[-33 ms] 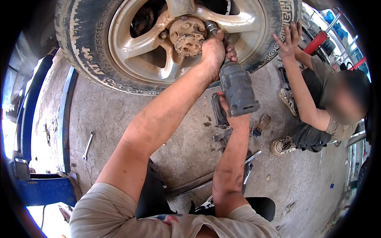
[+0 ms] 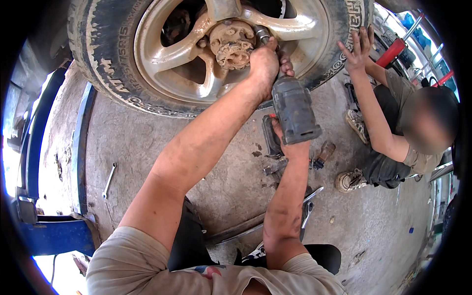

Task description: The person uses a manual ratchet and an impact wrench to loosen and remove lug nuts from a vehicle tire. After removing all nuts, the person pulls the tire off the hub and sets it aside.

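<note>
Noting no visible shift from a moment ago; the work seems held at one spot. Left hand (image 2: 264, 64) wraps the nose of the impact wrench (image 2: 295, 108), socket (image 2: 262, 34) just beside the muddy hub (image 2: 231, 42) of the wheel (image 2: 297, 27); right hand (image 2: 293, 148) seems to grip the tool from below, fingers partly hidden.

"What's that against the wheel (image 2: 210, 74)?"
"An impact wrench (image 2: 295, 108): left grip (image 2: 264, 65) around its nose, right grip (image 2: 295, 147) under its body."
"And the spanner (image 2: 109, 182)?"
"On the floor (image 2: 130, 142), toward its left edge."
</note>
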Demonstrator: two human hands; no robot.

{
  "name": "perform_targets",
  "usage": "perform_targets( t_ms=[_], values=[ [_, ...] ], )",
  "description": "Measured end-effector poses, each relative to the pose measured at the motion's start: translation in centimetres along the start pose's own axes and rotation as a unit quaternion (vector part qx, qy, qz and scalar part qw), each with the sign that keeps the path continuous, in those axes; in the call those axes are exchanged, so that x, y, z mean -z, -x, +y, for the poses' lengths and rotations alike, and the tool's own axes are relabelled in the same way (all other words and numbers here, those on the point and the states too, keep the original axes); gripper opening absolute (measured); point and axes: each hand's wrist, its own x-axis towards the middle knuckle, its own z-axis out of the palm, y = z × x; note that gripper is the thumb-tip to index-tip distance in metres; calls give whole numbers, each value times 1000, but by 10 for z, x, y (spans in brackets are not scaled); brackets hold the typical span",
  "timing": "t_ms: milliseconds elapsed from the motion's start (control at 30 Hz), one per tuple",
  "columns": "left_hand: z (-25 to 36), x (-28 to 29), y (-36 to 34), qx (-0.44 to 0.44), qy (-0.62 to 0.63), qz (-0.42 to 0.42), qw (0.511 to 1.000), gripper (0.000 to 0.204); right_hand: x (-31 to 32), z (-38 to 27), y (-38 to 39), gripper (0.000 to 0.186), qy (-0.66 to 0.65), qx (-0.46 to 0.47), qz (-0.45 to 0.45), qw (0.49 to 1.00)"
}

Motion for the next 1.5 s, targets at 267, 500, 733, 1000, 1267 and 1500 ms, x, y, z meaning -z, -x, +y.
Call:
perform_targets(
  t_ms=[267, 500, 733, 1000, 1267, 1500],
  values=[
    [1, 1, 1, 6, -6, 5, 1000, 44, 1, -3, -1, 38, -62, -63, -12, 996],
    [2, -3, 5, 7, 14, 2, 1000, 38, 2, -5, -3, 38, -11, -34, 2, 999],
    [3, 1, -1, 25, 26, -1, 999, 38, 2, -2, -3, 39, -31, -32, -7, 999],
    [-1, 0, -1, -11, 19, -3, 1000, 32, -9, 8, 3, 35, -98, -68, 20, 993],
    [6, 15, -11, 46, 92, -21, 995, 38, -14, -9, 8, 28, -180, -146, 14, 973],
    [-1, 10, -13, -1, 72, -10, 997, 50, -18, 2, 11, 30, -134, -93, 36, 986]
  ],
)
